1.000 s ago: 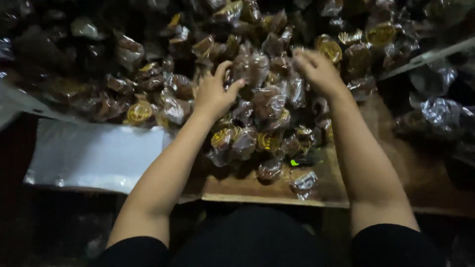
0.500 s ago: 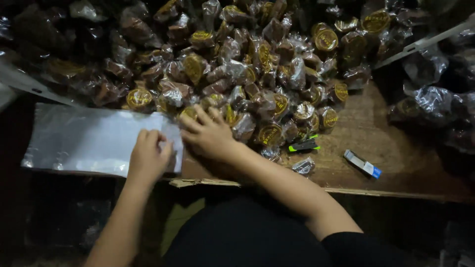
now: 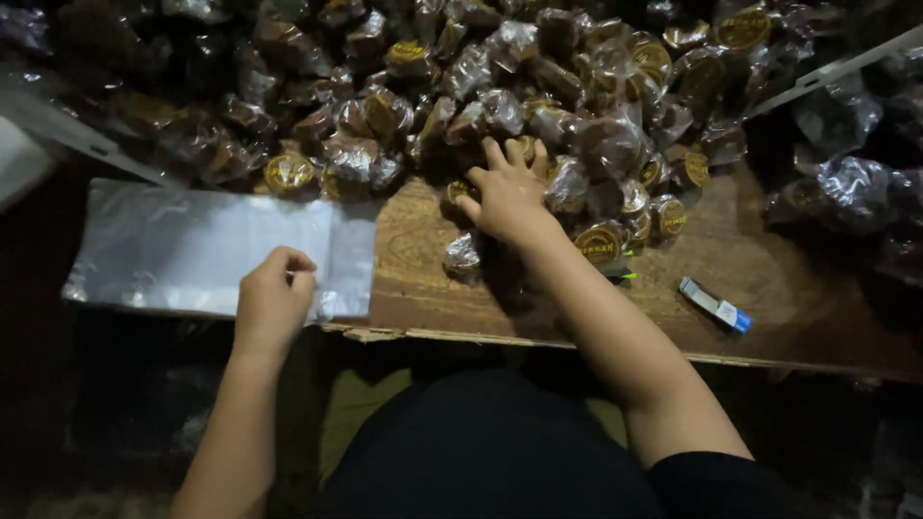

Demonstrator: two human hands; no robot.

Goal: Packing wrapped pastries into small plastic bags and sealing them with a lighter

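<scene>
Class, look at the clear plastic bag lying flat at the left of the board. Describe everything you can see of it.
The clear plastic bag is a thin, glossy, see-through sheet, roughly rectangular and longer than it is wide, and it looks empty. It lies flat, its right end overlapping the wooden board. Its surface shows soft creases and pale glare. The left hand rests closed on its near edge, apparently pinching it. The heap of wrapped sweets lies just beyond its far edge.

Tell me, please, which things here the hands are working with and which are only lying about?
In hand:
- left hand pinching the edge of the clear plastic bags
- right hand reaching into the pile of wrapped sweets

Lying about:
- small blue and white tube on the wooden board
- one stray wrapped sweet near the wrist
</scene>
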